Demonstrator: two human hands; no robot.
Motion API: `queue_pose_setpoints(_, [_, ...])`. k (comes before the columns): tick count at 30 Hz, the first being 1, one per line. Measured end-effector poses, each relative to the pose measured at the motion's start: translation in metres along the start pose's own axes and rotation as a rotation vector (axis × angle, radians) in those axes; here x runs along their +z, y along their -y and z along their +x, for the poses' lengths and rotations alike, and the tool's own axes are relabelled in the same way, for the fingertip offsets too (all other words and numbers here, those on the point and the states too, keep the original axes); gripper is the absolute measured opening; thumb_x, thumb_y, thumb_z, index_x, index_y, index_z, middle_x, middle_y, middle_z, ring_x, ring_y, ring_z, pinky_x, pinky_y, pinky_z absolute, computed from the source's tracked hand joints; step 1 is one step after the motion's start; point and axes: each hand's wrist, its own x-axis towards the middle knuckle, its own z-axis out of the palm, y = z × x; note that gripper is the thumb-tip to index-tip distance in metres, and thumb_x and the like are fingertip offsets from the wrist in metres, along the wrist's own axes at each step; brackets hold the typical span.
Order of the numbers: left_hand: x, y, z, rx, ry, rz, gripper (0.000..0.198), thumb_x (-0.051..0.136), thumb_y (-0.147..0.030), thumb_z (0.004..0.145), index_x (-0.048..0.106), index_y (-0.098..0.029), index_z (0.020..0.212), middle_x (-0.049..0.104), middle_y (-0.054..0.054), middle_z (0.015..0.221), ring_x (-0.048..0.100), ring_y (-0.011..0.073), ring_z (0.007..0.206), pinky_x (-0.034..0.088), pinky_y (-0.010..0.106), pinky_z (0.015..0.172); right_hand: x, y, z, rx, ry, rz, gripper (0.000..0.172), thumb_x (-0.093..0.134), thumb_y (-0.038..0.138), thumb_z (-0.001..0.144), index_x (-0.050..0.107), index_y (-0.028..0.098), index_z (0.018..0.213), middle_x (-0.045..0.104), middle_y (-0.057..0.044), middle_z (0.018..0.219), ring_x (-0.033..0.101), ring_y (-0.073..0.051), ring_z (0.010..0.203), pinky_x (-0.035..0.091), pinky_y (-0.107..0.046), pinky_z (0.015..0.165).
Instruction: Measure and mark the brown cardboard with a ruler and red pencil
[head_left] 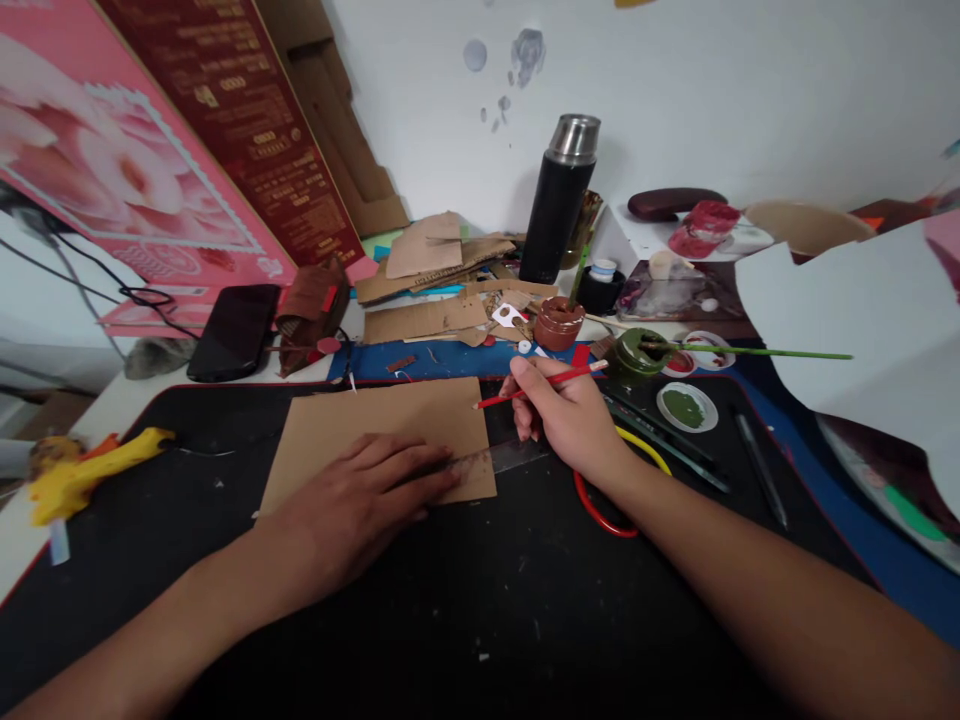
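A flat piece of brown cardboard (375, 420) lies on the black mat. My left hand (367, 490) rests on it with fingers stretched out, pressing a clear ruler (517, 455) that extends past the cardboard's right edge. My right hand (566, 410) grips a red pencil (499, 400) between thumb and fingers, its point toward the left over the cardboard's right edge. Under my right wrist lies a ring-shaped red and yellow cord (600, 515), partly hidden by my forearm.
Behind the mat (480, 600) are cardboard scraps (427, 315), a black thermos (559, 200), a brown paint jar (559, 322) and a green paint jar (637, 355) with a brush across it. A yellow glue gun (97, 475) and a phone (232, 330) lie left; a pen (761, 470) lies right.
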Motion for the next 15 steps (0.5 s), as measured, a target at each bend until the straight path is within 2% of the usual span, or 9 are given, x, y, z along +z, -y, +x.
queue_pose_setpoints(7, [-0.003, 0.015, -0.004, -0.026, -0.06, 0.022, 0.049, 0.046, -0.019, 0.111, 0.054, -0.03, 0.158, 0.064, 0.006, 0.155, 0.06, 0.0249, 0.136, 0.049, 0.044, 0.112, 0.001, -0.002, 0.0, -0.004, 0.028, 0.007, 0.04, 0.061, 0.057, 0.103, 0.066, 0.023, 0.083, 0.055, 0.006, 0.053, 0.054, -0.011, 0.045, 0.042, -0.027, 0.046])
queue_pose_setpoints(11, [-0.003, 0.009, -0.005, 0.024, -0.077, 0.096, 0.052, 0.046, -0.015, 0.107, 0.054, -0.024, 0.158, 0.065, 0.008, 0.153, 0.061, 0.0269, 0.134, 0.051, 0.045, 0.11, 0.001, -0.002, 0.0, -0.01, 0.04, 0.006, 0.04, 0.061, 0.056, 0.103, 0.066, 0.023, 0.083, 0.055, 0.006, 0.053, 0.053, -0.011, 0.046, 0.043, -0.027, 0.047])
queue_pose_setpoints(15, [0.001, -0.002, -0.008, 0.054, -0.061, 0.145, 0.064, 0.043, -0.009, 0.102, 0.045, -0.021, 0.165, 0.064, 0.009, 0.154, 0.06, 0.0272, 0.133, 0.049, 0.045, 0.112, 0.001, -0.002, 0.0, -0.003, 0.042, -0.003, 0.041, 0.061, 0.057, 0.104, 0.066, 0.023, 0.083, 0.055, 0.006, 0.053, 0.054, -0.011, 0.046, 0.041, -0.027, 0.047])
